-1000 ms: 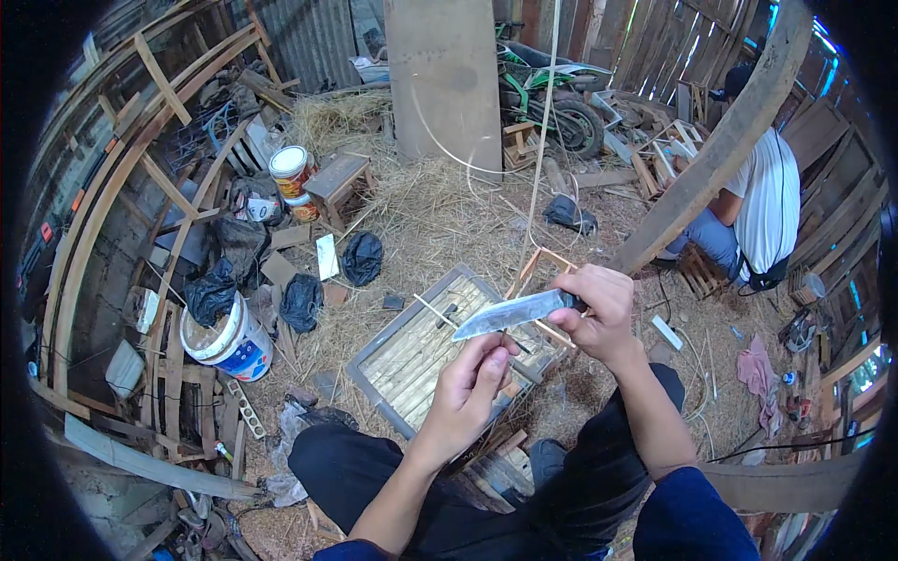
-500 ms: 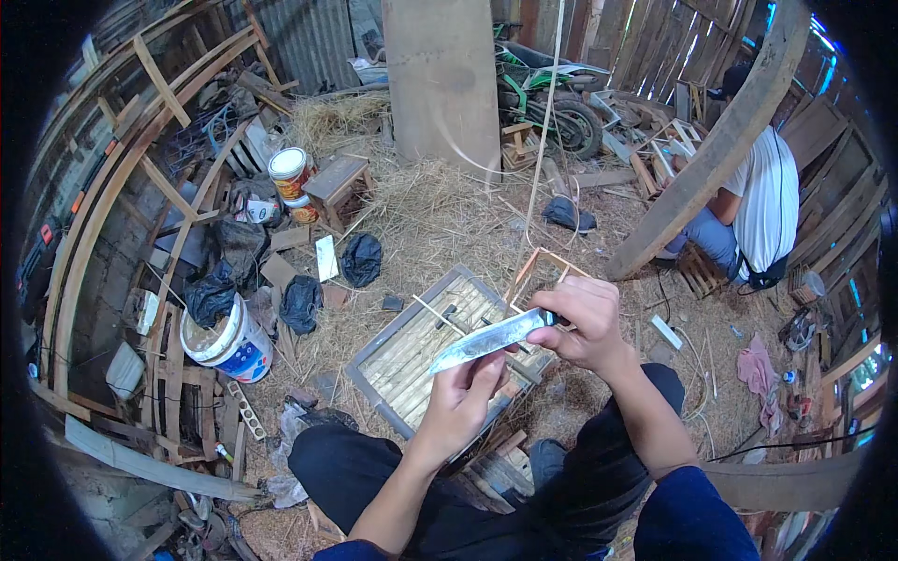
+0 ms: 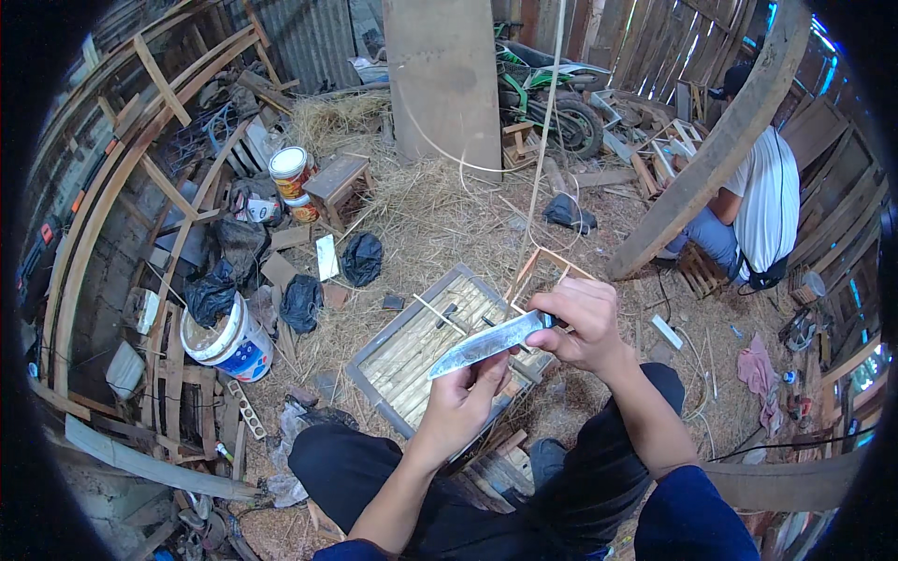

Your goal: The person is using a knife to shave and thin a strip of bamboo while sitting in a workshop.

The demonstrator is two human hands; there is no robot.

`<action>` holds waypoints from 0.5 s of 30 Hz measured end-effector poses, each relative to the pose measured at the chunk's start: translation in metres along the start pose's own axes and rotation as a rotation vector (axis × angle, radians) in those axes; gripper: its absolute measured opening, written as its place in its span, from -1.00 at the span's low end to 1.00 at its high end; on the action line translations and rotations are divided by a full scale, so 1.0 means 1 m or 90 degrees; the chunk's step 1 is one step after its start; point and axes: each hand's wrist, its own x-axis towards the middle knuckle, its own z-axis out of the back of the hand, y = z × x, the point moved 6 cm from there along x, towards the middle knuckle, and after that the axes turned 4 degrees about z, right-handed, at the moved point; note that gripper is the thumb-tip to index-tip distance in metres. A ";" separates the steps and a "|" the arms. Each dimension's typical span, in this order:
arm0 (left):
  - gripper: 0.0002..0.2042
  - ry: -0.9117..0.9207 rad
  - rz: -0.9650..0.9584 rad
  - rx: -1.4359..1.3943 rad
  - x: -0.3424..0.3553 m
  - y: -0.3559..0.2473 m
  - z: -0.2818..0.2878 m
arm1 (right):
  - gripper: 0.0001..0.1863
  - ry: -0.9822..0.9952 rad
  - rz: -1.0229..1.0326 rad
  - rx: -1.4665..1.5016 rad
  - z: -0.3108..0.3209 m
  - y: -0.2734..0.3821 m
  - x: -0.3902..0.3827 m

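Right hand [image 3: 582,324] grips the knife [image 3: 486,343] handle; left hand [image 3: 465,400] pinches beneath the blade, holding something hidden. A slip could cut those fingers.

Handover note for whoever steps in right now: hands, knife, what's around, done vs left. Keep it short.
Right hand: fist shut on the handle of the knife, blade pointing to the person's left.
Left hand: under the blade, fingers at a thin bamboo strip; grip unclear.
Below both: slatted bamboo panel on the straw.
Done: cannot tell.
Left: cannot tell; the cutting looks in progress.
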 end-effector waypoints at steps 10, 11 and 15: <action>-0.87 0.023 0.029 -0.078 0.000 0.000 -0.003 | -0.56 0.012 0.008 0.001 -0.002 0.004 0.002; -0.89 0.020 0.026 -0.078 0.000 -0.001 -0.004 | -0.56 0.012 0.007 0.000 -0.001 0.005 0.002; -0.94 0.027 0.023 -0.050 -0.001 -0.001 -0.003 | -0.57 0.016 0.019 -0.004 -0.004 0.009 0.002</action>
